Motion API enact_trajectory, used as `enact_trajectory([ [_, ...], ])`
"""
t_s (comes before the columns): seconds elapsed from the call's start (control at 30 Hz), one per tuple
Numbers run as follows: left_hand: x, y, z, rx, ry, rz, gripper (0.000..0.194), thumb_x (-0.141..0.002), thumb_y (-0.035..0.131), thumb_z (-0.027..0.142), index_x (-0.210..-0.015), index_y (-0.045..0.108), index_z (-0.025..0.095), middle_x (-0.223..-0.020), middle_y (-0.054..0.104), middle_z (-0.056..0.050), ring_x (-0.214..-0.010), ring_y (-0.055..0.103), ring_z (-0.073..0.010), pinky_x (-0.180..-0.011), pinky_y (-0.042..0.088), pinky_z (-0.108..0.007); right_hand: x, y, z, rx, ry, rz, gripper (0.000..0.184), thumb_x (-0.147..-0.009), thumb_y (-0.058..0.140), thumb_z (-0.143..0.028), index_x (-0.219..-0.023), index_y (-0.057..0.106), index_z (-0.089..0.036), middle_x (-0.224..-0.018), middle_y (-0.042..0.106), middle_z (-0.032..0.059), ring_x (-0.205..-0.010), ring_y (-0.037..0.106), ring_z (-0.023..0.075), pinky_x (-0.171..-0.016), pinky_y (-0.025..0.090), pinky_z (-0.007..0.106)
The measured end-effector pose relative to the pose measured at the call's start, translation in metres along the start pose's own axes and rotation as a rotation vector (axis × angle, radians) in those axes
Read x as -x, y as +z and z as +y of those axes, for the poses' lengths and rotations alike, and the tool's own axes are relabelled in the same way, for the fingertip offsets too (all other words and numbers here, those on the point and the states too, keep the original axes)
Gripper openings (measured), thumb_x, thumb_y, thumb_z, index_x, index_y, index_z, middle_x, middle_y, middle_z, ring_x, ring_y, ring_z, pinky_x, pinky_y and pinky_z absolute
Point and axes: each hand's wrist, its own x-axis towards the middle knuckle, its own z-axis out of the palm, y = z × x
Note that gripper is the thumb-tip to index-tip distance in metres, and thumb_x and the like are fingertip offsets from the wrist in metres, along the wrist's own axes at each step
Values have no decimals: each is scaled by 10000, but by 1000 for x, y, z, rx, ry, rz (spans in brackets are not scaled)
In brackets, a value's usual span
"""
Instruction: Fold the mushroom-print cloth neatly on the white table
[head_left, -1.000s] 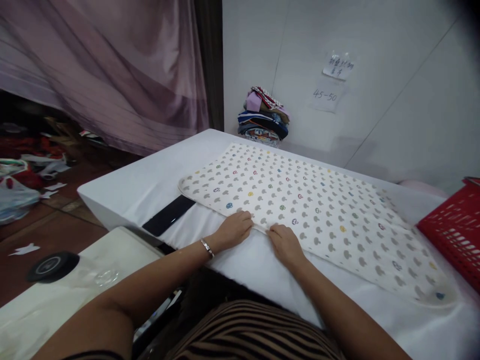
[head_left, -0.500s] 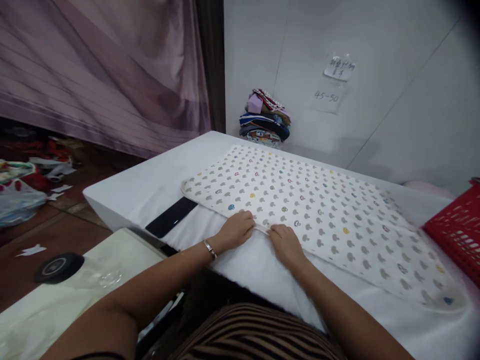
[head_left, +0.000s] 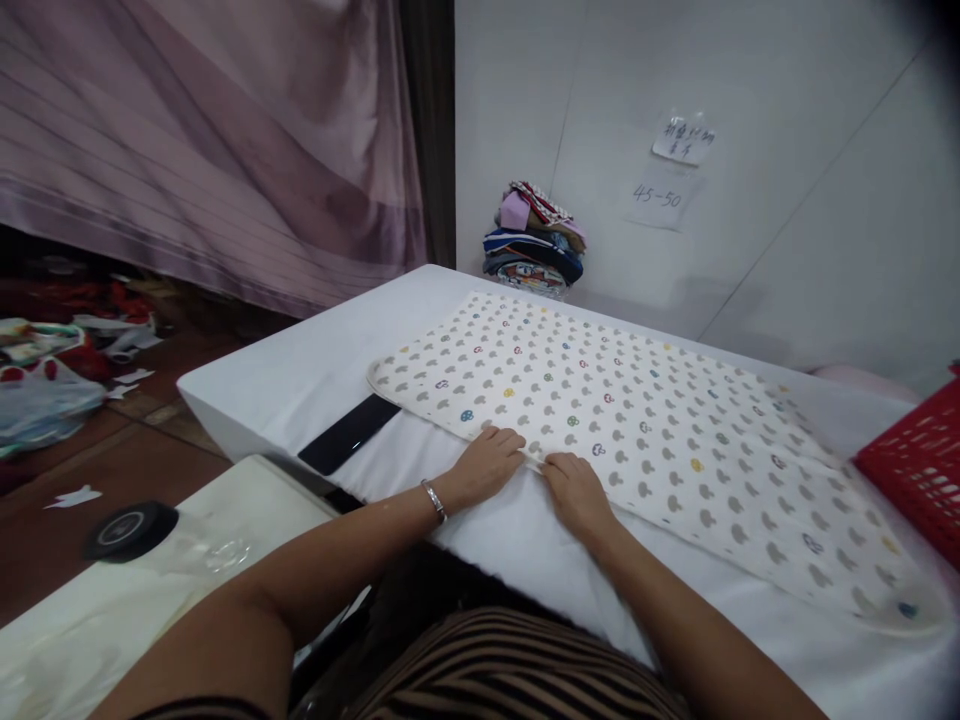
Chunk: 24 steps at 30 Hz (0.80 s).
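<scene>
A white cloth pad (head_left: 585,400) printed with grey and coloured mushroom shapes lies flat across a table covered in white cloth. Along its near edge runs a narrow pale binding. My left hand (head_left: 489,464) is closed on that edge, its fingertips curled over the binding and the thumb hidden. Just to its right, my right hand (head_left: 581,492) pinches the same edge. A short stretch of binding shows between the two hands. The pad's rounded left corner rests by a black phone (head_left: 349,435).
A red plastic basket (head_left: 919,465) stands at the right. Folded cloths (head_left: 534,240) are stacked by the wall behind the table (head_left: 247,375). At lower left, a pale surface (head_left: 247,510) bears a black round object (head_left: 133,530). Bags (head_left: 45,400) lie on the floor.
My left hand has slid a little to the right along the pad's edge, closer to my right hand. The whole view has shifted slightly; the pad still lies flat.
</scene>
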Motion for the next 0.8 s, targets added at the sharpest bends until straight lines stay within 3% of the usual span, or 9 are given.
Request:
enact_trajectory([
  [0.33, 5, 0, 1, -12, 40, -17, 225, -904, 369, 112, -758, 532, 158, -816, 554, -43, -777, 443, -172, -746, 345, -326, 3, 1, -1, 47, -52, 44, 241, -889, 400, -65, -942, 619, -151, -998, 631, 73, -863, 514, 188, -731, 366, 306],
  [0.53, 3, -4, 1, 3, 30, -36, 234, -898, 370, 107, -751, 543, 163, -792, 567, -45, -773, 470, -172, -750, 346, -332, 3, -2, -2, 97, -26, 26, 265, -875, 415, -64, -1056, 591, -142, -807, 613, 60, -766, 508, 193, -664, 358, 312],
  [0.8, 4, -6, 1, 47, -1, -47, 216, -887, 374, 111, -752, 533, 168, -781, 582, -45, -760, 493, -171, -749, 353, -335, 2, -1, -2, 74, -4, 22, 220, -887, 435, -113, -947, 636, -176, -885, 603, 64, -795, 476, 190, -679, 334, 301],
])
